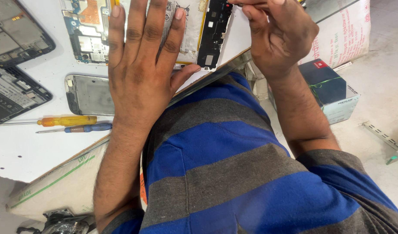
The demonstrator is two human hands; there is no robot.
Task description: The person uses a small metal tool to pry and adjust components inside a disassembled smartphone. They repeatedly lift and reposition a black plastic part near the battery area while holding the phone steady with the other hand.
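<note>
My left hand [138, 73] lies flat, fingers spread, on an opened phone [88, 30] with its circuit board and pale battery [189, 30] exposed, on the white table [17, 151]. My right hand [279, 32] is curled at the phone's black bottom section [214, 34], pinching a thin tool [250, 4] whose tip meets that section's upper end. Most of the tool is hidden by the fingers and the frame's edge.
A silver phone shell [88, 95] lies beside my left wrist. Yellow [66, 120] and blue [88, 128] screwdrivers lie below it. Two opened dark devices [12, 34] [12, 93] sit at far left. A dark blue box [326, 84], white sack [344, 34] and metal bracket [383, 136] are on the floor.
</note>
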